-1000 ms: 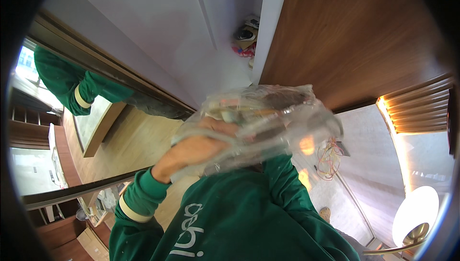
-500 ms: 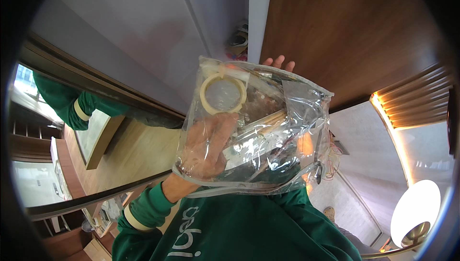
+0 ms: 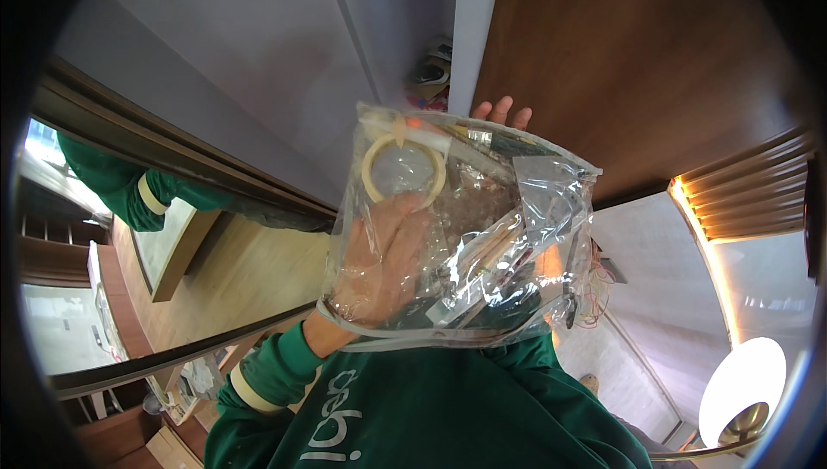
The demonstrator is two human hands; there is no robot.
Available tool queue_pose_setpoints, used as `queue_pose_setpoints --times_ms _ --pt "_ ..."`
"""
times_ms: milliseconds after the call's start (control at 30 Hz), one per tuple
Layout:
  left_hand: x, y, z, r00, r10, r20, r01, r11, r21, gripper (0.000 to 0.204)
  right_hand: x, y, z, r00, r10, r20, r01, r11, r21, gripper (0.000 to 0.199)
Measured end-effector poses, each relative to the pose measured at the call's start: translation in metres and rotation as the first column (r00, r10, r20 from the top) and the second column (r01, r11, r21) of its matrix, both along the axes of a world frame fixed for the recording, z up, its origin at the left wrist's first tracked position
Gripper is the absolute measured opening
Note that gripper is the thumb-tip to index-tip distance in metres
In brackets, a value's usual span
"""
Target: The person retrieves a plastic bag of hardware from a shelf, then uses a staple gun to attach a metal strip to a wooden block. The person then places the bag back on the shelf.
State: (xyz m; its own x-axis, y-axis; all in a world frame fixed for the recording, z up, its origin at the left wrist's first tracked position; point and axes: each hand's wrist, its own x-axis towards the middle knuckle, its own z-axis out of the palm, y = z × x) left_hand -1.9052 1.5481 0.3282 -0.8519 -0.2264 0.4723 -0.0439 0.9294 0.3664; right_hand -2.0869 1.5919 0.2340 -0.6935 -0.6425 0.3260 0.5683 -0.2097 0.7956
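A clear plastic zip bag [image 3: 482, 185] is held up before my chest, its zip edge toward me. My left hand [image 3: 388, 249] is inside it, seen through the plastic, with the bag's rim across my wrist. Its fingers are stretched out, and their tips overlap the lower rim of a cream tape roll [image 3: 369, 167]. Thin wooden sticks [image 3: 500, 249] and other small items lie beside them, blurred by glare. My right hand [image 3: 502, 113] supports the bag from behind; its fingertips show past the far edge, and the rest is mostly hidden.
A brown wooden panel [image 3: 620, 55] stands at the far right, beside a narrow gap with shoes [image 3: 431, 71]. Grey panels [image 3: 241, 47] and a dark-framed mirror [image 3: 258, 254] are on the left. A round white lamp [image 3: 743, 387] glows at the lower right.
My left hand has shifted slightly inside the bag. The sticks and a flat pale item have slid down and to the right. My right hand stays behind the bag.
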Motion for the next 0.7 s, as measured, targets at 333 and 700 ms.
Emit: queue_pose_setpoints --times_ms 333,700 --pt "-0.029 -0.016 -0.016 0.940 0.090 0.330 -0.068 0.995 -0.079 0.057 0.002 -0.014 -0.034 0.660 -0.220 -0.718 0.586 0.749 0.310 0.067" --pt "0.009 0.008 -0.023 0.992 0.089 0.093 -0.096 0.993 0.064 0.037 0.002 -0.003 -0.027 0.872 -0.145 -0.467 0.402 0.756 0.516 0.074"
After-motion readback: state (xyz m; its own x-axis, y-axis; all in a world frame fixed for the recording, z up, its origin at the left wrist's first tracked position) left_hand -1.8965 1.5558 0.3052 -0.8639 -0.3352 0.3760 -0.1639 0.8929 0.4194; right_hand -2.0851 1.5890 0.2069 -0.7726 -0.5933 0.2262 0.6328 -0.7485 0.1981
